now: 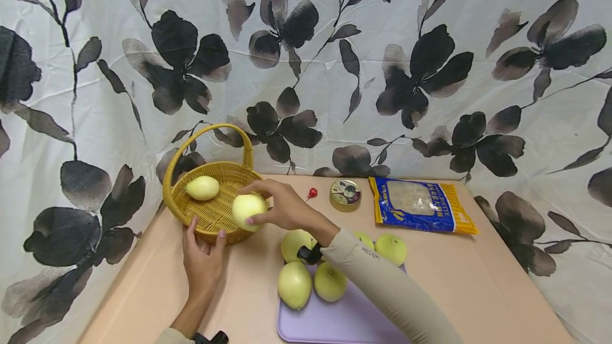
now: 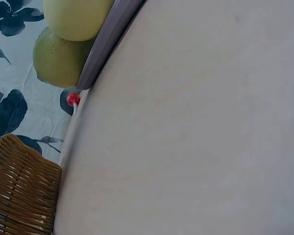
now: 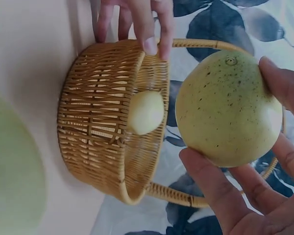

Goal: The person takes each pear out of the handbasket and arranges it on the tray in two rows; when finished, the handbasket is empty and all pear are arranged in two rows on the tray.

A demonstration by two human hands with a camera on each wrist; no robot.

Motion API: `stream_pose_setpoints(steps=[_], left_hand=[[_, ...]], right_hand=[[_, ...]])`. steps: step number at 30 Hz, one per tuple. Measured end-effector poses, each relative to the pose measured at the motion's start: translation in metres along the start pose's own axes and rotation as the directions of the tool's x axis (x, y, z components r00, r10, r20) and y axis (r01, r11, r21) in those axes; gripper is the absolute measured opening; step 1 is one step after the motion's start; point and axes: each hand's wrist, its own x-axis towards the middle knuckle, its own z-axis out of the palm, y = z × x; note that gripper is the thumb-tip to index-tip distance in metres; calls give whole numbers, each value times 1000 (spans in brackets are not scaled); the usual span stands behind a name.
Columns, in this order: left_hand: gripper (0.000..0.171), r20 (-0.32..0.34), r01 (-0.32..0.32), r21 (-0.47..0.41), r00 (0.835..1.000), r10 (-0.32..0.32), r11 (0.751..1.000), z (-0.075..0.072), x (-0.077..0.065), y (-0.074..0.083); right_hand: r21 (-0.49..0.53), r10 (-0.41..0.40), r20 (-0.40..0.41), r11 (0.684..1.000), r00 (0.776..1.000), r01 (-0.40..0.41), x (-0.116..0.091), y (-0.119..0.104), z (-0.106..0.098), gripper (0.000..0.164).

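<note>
My right hand (image 1: 287, 207) pinches a round, pale green pear (image 1: 247, 211) between thumb and fingers, over the right side of a yellow wicker basket (image 1: 173, 207). Dark specks and the blossom end of this pear (image 3: 228, 110) show in the right wrist view. Inside the basket lies one more pear (image 1: 202, 188), at the left. My left hand (image 1: 203, 267) grips the near rim, with a finger over the edge and others against the outer wall, as the right wrist view shows. The left wrist view has only part of the basket (image 2: 22, 186), without the hand.
Right of the basket, several pears (image 1: 294, 285) sit on a purple tray (image 1: 330, 325), partly under my right forearm. Farther back are a red lollipop (image 1: 312, 192), a round gold tin (image 1: 345, 195) and a blue-and-yellow food packet (image 1: 421, 205). Floral cloth (image 1: 334, 94) hangs behind the table.
</note>
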Motion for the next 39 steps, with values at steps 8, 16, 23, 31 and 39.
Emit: stream_pose_setpoints(steps=[8, 16, 23, 31, 39], left_hand=[[82, -7, -8, 2, 1000, 8, 1000, 0, 0, -1], [82, 8, -3, 2, 1000, 3, 1000, -2, 1, -3], [82, 5, -3, -3, 1000, 3, 1000, -2, 1, -3], [83, 5, -4, -5, 1000, 4, 1000, -2, 3, -4], [82, 14, -8, -18, 1000, 8, 1000, -1, 1, -2]], right_hand=[[168, 95, -83, 983, 992, -80, -53, 3, -14, 60], [194, 173, -209, 972, 963, -132, -107, 12, -25, 62], [197, 253, -306, 960, 918, -199, -156, 20, -36, 64], [148, 342, -411, 940, 845, -309, -208, 31, -44, 64], [85, 408, -451, 905, 794, -417, -242, 39, -36, 67]])
